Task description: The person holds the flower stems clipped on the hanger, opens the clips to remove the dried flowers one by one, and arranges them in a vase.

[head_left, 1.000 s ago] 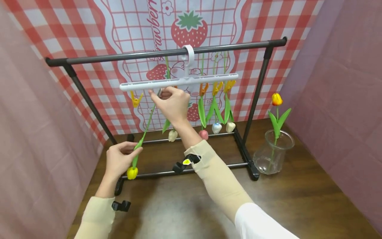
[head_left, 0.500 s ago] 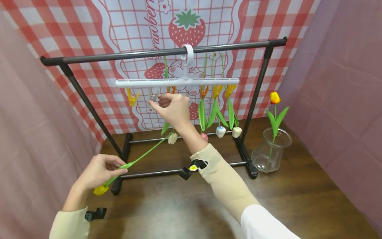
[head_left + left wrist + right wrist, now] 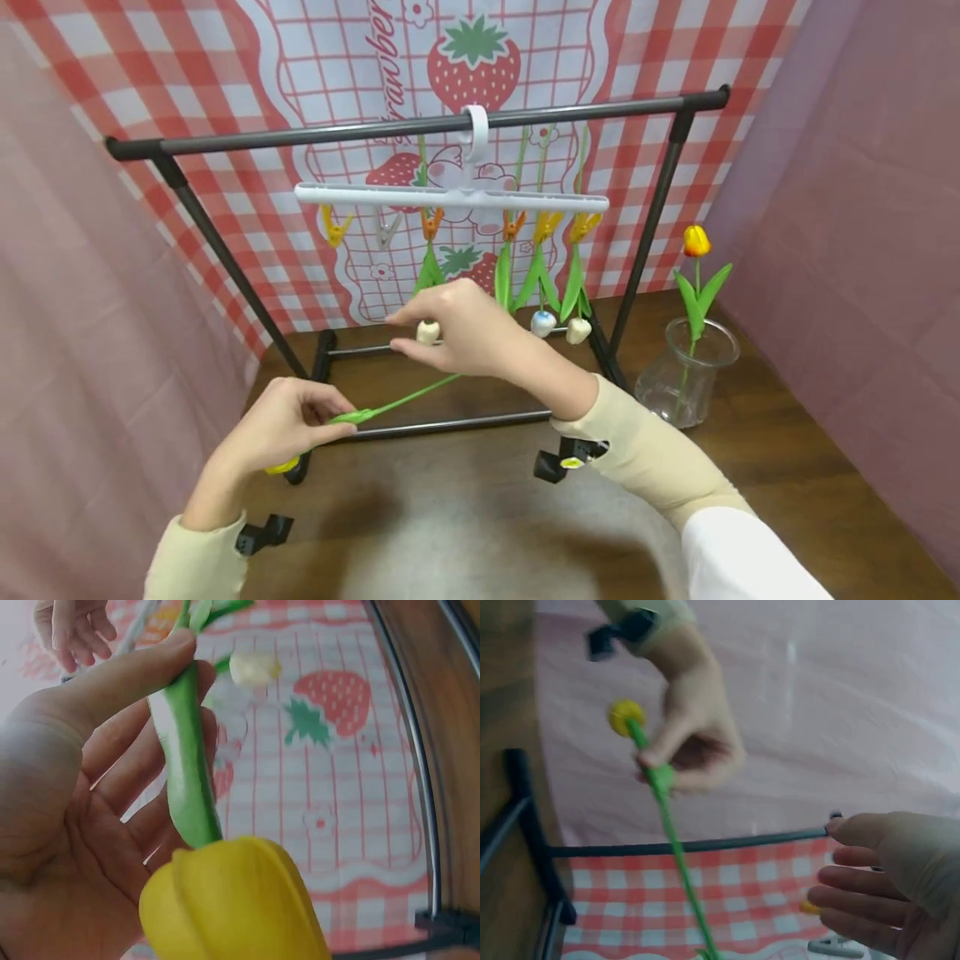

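My left hand (image 3: 288,425) pinches a yellow tulip (image 3: 232,900) by its green leaves, thumb against fingers. The flower head points down to the left and the thin stem slants up to the right, toward my right wrist. My right hand (image 3: 476,329) hovers before the hanging flowers, thumb and fingers apart, holding nothing. Above it, a white clip hanger (image 3: 360,195) hangs from the rack. At its left end a yellow clip (image 3: 334,227) and a greyish clip (image 3: 386,230) hold no flower. An orange clip (image 3: 431,225) carries a cream tulip (image 3: 428,332) head-down.
The black rack (image 3: 315,133) stands on the brown table (image 3: 420,517). Another orange clip (image 3: 513,225) and two yellow clips hold more tulips, including a blue-white tulip (image 3: 543,323). At right, a glass vase (image 3: 678,392) holds a red-yellow tulip (image 3: 697,242).
The stem has come away from the greyish clip as my left hand drew the tulip down and left. My right hand has released that clip and moved down to the right.
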`<move>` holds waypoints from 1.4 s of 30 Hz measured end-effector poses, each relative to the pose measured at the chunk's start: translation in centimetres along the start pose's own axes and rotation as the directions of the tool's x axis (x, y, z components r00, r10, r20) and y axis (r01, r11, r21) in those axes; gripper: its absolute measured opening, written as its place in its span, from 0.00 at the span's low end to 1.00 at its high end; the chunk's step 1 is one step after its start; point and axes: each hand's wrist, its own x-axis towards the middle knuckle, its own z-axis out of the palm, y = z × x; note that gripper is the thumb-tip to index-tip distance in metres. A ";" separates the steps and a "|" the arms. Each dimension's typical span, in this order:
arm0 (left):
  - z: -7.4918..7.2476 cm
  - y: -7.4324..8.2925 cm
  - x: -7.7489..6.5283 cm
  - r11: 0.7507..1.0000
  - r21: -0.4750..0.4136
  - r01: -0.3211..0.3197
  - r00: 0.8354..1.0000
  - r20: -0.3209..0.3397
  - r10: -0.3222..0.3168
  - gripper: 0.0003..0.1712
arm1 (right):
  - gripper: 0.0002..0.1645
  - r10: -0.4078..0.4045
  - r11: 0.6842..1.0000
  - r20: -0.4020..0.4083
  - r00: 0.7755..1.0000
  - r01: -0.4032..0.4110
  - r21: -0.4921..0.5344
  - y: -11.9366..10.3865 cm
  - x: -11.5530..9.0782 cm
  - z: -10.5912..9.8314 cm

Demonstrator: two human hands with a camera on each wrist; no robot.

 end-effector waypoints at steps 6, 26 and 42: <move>1.3 1.6 2.5 0.999 -0.012 -0.050 0.999 -0.006 0.050 0.06 | 0.17 0.020 0.996 0.246 0.969 0.003 -0.092 -0.8 -2.8 -0.6; 3.9 5.3 6.6 0.988 0.056 -0.147 0.988 -0.031 0.149 0.06 | 0.03 -0.122 0.900 0.107 0.987 0.155 -0.407 0.6 -7.8 0.8; 4.1 6.1 7.0 0.984 0.065 -0.164 0.980 -0.099 0.170 0.12 | 0.05 -0.204 0.859 -0.014 0.979 0.172 -0.483 1.8 -9.1 -0.5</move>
